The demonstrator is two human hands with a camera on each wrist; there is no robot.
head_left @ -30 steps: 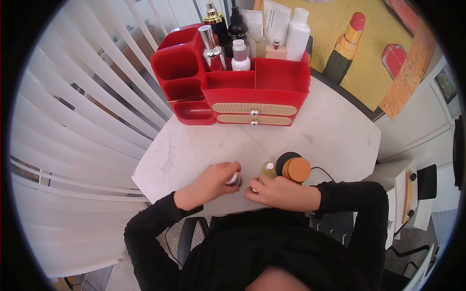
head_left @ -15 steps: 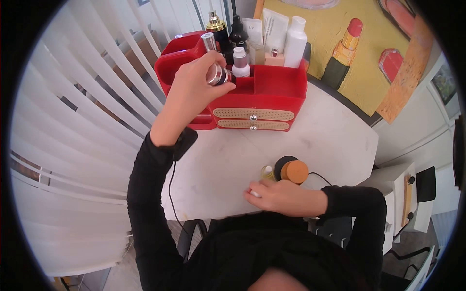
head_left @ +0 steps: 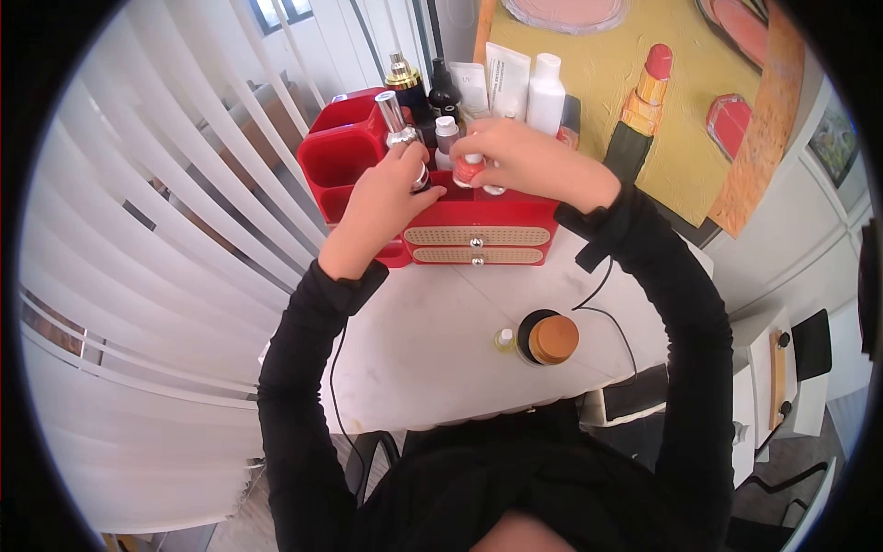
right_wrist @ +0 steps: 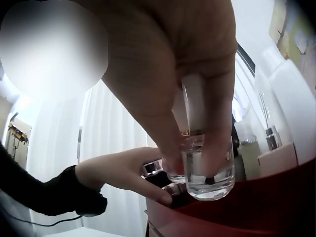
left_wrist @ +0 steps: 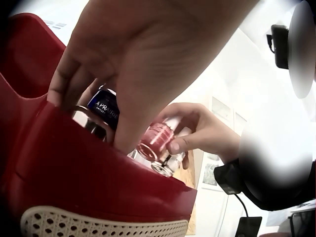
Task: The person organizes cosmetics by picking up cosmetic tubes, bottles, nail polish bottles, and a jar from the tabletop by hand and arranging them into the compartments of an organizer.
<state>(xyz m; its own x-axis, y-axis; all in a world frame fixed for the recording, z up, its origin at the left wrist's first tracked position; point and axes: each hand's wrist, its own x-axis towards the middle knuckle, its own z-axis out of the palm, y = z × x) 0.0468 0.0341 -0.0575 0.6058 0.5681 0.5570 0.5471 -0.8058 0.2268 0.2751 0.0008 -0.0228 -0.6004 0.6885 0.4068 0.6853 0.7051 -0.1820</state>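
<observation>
My left hand (head_left: 382, 202) reaches over the left front compartment of the red organizer (head_left: 322, 161). Its fingers and thumb are around a small dark blue and silver cosmetic jar (left_wrist: 104, 106), low at the compartment's front wall; the hand hides much of it. Just to the right, my right hand (head_left: 538, 161) holds two small nail polish bottles above the organizer. One is red (left_wrist: 157, 140); the other is clear glass (right_wrist: 210, 180), and its base points down.
Several bottles and tubes stand at the organizer's back, among them a white bottle (head_left: 546, 97) and a silver-capped bottle (head_left: 391, 115). On the tabletop (head_left: 414, 368) are a small yellowish bottle (head_left: 504, 339) and an orange-lidded jar (head_left: 554, 339). A cable (head_left: 621, 322) trails from the right wrist.
My left hand first lifted from the tabletop to the organizer with the jar, then lowered into its front compartment. My right hand has risen from the table's front edge to the organizer, carrying the bottles.
</observation>
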